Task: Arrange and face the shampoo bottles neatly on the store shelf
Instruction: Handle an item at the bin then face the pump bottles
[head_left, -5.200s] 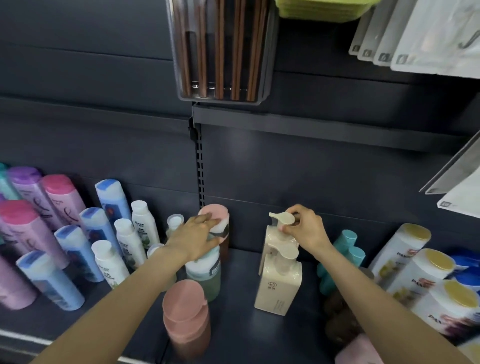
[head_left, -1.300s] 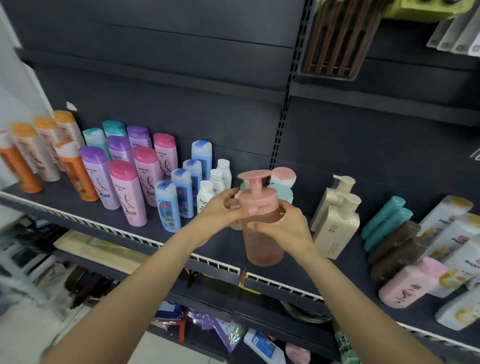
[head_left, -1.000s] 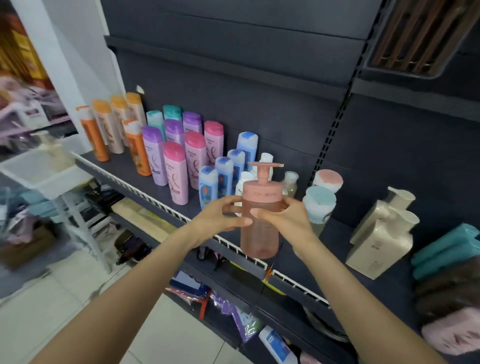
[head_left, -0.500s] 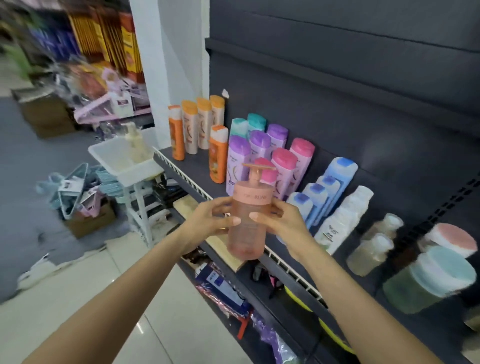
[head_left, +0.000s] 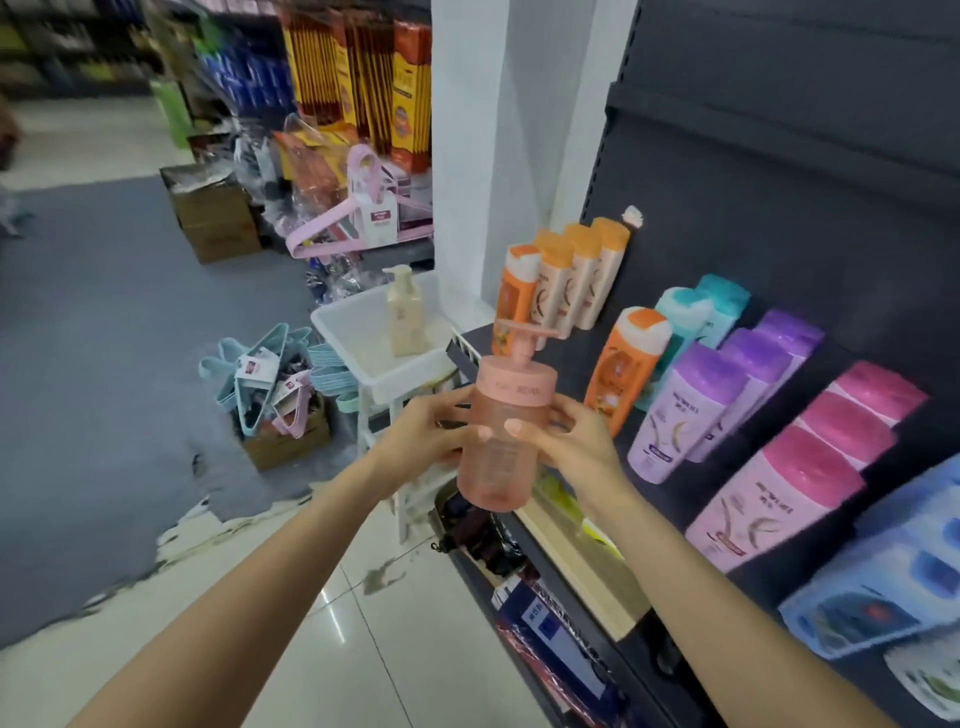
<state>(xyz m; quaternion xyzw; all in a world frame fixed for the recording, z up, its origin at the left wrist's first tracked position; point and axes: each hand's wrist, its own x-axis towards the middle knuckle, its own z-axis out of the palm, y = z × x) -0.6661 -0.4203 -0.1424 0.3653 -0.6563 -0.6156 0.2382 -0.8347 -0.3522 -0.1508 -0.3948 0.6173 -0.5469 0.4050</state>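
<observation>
A translucent pink pump bottle (head_left: 506, 441) is upright in the air in front of the shelf's left end. My left hand (head_left: 421, 434) grips its left side and my right hand (head_left: 569, 441) grips its right side, thumbs across the front. On the dark shelf (head_left: 566, 358) to the right stand orange bottles (head_left: 566, 280), an orange-and-white bottle (head_left: 626, 364), teal bottles (head_left: 701, 312), purple bottles (head_left: 727, 400), pink bottles (head_left: 810, 467) and blue bottles (head_left: 893, 571).
A white plastic cart (head_left: 369, 343) left of the shelf holds a cream pump bottle (head_left: 405, 312). A cardboard box of hangers (head_left: 275, 395) sits on the floor beside it. More boxes and goods stand behind, by a white pillar (head_left: 483, 156). Lower shelves hold packaged goods.
I have turned further left with the pink bottle held in both hands; the shelf's left end, the white cart and the aisle floor have come into view.
</observation>
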